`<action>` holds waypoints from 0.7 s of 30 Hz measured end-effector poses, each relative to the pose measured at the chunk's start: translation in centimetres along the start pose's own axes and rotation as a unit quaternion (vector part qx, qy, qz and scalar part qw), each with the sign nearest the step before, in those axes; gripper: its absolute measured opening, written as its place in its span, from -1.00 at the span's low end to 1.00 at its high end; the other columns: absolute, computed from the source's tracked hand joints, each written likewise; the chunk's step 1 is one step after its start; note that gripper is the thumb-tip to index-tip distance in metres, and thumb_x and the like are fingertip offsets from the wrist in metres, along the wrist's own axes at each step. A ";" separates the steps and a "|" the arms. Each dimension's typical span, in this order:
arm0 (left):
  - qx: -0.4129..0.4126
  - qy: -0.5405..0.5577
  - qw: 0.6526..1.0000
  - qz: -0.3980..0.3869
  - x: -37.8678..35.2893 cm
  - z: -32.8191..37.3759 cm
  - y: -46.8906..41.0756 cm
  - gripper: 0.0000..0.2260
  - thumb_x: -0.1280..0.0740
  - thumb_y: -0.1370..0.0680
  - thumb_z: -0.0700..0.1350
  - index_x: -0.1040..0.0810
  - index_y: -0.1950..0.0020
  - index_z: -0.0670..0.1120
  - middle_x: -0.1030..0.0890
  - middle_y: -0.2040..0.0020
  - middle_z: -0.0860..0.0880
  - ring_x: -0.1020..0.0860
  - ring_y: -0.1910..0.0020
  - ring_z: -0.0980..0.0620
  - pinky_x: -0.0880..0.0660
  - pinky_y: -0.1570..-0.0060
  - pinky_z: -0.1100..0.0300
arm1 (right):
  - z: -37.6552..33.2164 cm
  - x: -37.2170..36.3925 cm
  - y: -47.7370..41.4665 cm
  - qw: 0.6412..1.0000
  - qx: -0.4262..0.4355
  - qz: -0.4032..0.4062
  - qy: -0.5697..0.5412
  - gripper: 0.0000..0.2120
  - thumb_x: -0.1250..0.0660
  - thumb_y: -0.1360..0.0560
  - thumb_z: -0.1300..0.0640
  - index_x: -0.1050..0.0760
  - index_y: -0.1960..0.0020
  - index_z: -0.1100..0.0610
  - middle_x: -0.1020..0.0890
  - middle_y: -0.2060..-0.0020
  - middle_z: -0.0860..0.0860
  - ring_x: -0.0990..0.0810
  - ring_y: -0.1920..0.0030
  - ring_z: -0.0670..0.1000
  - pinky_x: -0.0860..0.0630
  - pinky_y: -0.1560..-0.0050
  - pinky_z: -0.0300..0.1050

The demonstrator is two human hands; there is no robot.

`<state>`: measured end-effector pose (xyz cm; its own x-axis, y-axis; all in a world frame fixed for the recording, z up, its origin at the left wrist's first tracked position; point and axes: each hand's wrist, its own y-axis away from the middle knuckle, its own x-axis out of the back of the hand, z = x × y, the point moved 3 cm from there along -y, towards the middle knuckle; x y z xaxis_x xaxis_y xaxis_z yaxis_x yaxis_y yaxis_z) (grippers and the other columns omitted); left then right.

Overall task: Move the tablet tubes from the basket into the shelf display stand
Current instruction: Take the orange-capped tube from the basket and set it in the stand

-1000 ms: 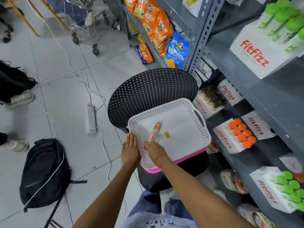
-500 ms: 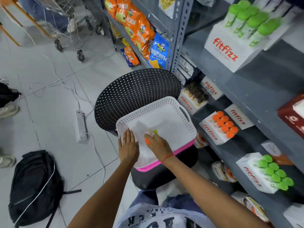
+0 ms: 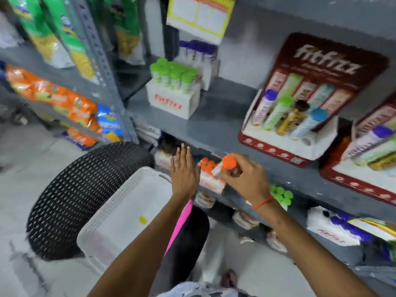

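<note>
My right hand (image 3: 246,179) grips an orange-capped tablet tube (image 3: 227,165), cap toward me, held just above the white display stand (image 3: 211,183) with orange-capped tubes on the lower grey shelf. Beside that stand's left edge my left hand (image 3: 184,172) is raised flat with fingers spread and holds nothing. The white perforated basket (image 3: 120,206) with a pink base sits on the black chair below my arms; only a small yellow sticker shows inside it.
Other display stands stand on the shelves: green-capped tubes (image 3: 173,82), a red multi-flavour stand (image 3: 300,116), purple-capped tubes (image 3: 336,230). Snack bags (image 3: 55,95) hang on the left rack. The black perforated chair back (image 3: 85,189) curves left of the basket.
My right hand picked the orange tube out of the basket and carried it up to the shelf. My left hand left the basket rim and rose beside the stand. The view swung up and right.
</note>
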<state>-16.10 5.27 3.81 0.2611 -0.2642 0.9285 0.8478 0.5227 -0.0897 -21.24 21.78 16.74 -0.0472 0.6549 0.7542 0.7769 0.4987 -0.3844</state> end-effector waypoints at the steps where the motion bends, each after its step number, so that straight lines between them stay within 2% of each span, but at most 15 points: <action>1: -0.024 0.007 1.000 0.004 0.1 1.9 -1.0 -0.45 -0.03 -0.58 0.07 -0.19 -0.47 -0.23 -0.22 -0.48 -0.23 -0.19 -0.46 -0.17 -0.11 -0.43 -0.13 | 0.7 2.0 -0.6 0.999 -0.018 0.032 -0.004 -0.73 -0.33 -0.26 -0.02 -0.60 0.18 0.14 -0.67 0.39 0.11 -0.61 0.35 0.09 -0.49 0.27 -0.11; 3: -0.073 0.009 0.997 0.011 0.5 5.8 -3.0 -0.45 -0.05 -0.57 0.08 -0.21 -0.46 -0.23 -0.22 -0.48 -0.25 -0.20 -0.45 -0.19 -0.11 -0.41 -0.12 | 2.2 6.3 -2.0 0.994 -0.048 0.095 -0.013 -0.74 -0.31 -0.27 0.00 -0.58 0.20 0.18 -0.65 0.38 0.14 -0.57 0.32 0.07 -0.53 0.23 -0.02; 5: -0.113 0.004 0.994 0.007 0.5 9.7 -4.9 -0.44 -0.03 -0.57 0.09 -0.23 -0.45 -0.24 -0.20 -0.48 -0.28 -0.20 -0.45 -0.21 -0.10 -0.41 -0.11 | 4.2 10.7 -3.3 0.987 -0.068 0.147 0.010 -0.68 -0.29 -0.29 -0.04 -0.59 0.18 0.21 -0.65 0.30 0.17 -0.54 0.22 0.05 -0.46 0.13 -0.10; 7: -0.139 0.001 0.990 -0.008 -0.1 12.5 -6.5 -0.43 -0.03 -0.58 0.10 -0.21 -0.45 -0.27 -0.17 -0.48 -0.30 -0.17 -0.46 -0.23 -0.09 -0.42 -0.12 | 6.0 14.6 -4.2 0.978 -0.098 0.180 0.035 -0.63 -0.27 -0.29 -0.09 -0.60 0.17 0.21 -0.63 0.27 0.19 -0.54 0.20 0.09 -0.39 0.14 -0.16; 10: -0.145 -0.012 0.988 -0.053 -1.2 15.1 -7.9 -0.41 0.00 -0.60 0.11 -0.11 -0.47 -0.29 -0.07 -0.51 -0.29 -0.05 -0.49 -0.21 0.05 -0.46 -0.12 | 8.5 19.3 -5.6 0.963 -0.133 0.219 0.078 -0.63 -0.27 -0.30 -0.08 -0.59 0.18 0.24 -0.64 0.27 0.24 -0.59 0.17 0.20 -0.37 0.17 -0.11; 13: -0.149 -0.037 0.986 -0.068 -2.3 17.3 -8.1 -0.42 0.02 -0.62 0.10 -0.11 -0.47 -0.31 -0.13 -0.50 -0.26 -0.06 -0.50 -0.16 0.11 -0.46 -0.09 | 10.9 22.7 -6.5 0.947 -0.164 0.253 0.110 -0.61 -0.26 -0.28 -0.10 -0.61 0.10 0.17 -0.69 0.20 0.20 -0.63 0.11 0.20 -0.45 0.13 -0.06; 15: -0.162 -0.036 0.984 -0.068 -2.8 18.4 -7.7 -0.41 0.02 -0.62 0.11 -0.12 -0.47 -0.31 -0.15 -0.50 -0.25 -0.07 -0.50 -0.15 0.09 -0.46 -0.06 | 12.2 24.0 -6.7 0.944 -0.185 0.252 0.104 -0.58 -0.29 -0.27 -0.09 -0.61 0.02 0.17 -0.71 0.13 0.21 -0.65 0.08 0.19 -0.50 0.08 -0.06; 18: -0.181 -0.040 0.980 -0.069 -3.5 19.5 -7.2 -0.38 0.03 -0.61 0.14 -0.08 -0.49 -0.29 -0.12 -0.51 -0.24 -0.04 -0.50 -0.15 0.09 -0.46 -0.05 | 14.4 24.0 -6.6 0.943 -0.229 0.191 0.146 -0.66 -0.40 -0.37 0.07 -0.59 -0.08 0.22 -0.68 -0.01 0.26 -0.62 -0.03 0.22 -0.46 -0.02 -0.05; 21: -0.192 -0.056 0.977 -0.081 -3.5 19.6 -7.0 -0.34 0.09 -0.59 0.20 -0.01 -0.50 -0.26 -0.06 -0.53 -0.22 0.01 -0.51 -0.14 0.13 -0.46 -0.03 | 15.8 23.1 -6.5 0.949 -0.225 0.139 0.171 -0.71 -0.42 -0.39 0.19 -0.59 -0.07 0.29 -0.66 0.00 0.30 -0.59 -0.03 0.26 -0.52 -0.03 0.04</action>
<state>-32.03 18.42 8.27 0.0761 -0.2161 0.9734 0.9898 0.1341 -0.0476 -37.31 42.65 28.26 0.3460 0.4651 0.8148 0.9226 -0.0105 -0.3857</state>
